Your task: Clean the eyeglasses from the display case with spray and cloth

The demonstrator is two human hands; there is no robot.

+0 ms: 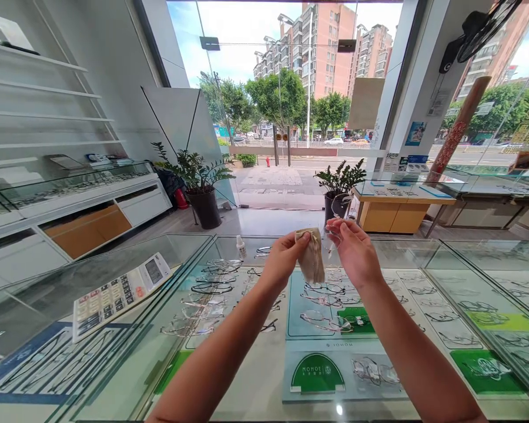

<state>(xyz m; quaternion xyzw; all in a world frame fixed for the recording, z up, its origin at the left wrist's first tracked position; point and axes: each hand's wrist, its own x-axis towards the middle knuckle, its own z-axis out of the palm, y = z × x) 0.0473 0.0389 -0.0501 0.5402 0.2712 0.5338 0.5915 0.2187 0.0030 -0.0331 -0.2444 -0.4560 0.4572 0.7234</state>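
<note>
I hold both hands up over a glass display counter (264,376). My left hand (283,258) pinches a beige cleaning cloth (312,257) that hangs down between the hands. My right hand (355,251) is closed on a pair of clear, thin-framed eyeglasses (335,232), held at the fingertips right beside the cloth. The lenses are nearly see-through and hard to make out. Under the glass lie several rows of eyeglass frames (321,302) on white and green trays.
A white calculator (121,294) lies on the counter to the left. A small white dropper bottle (241,247) stands on the glass ahead of my left hand. Two potted plants (203,188) stand by the window, and more display cases (401,202) line the walls.
</note>
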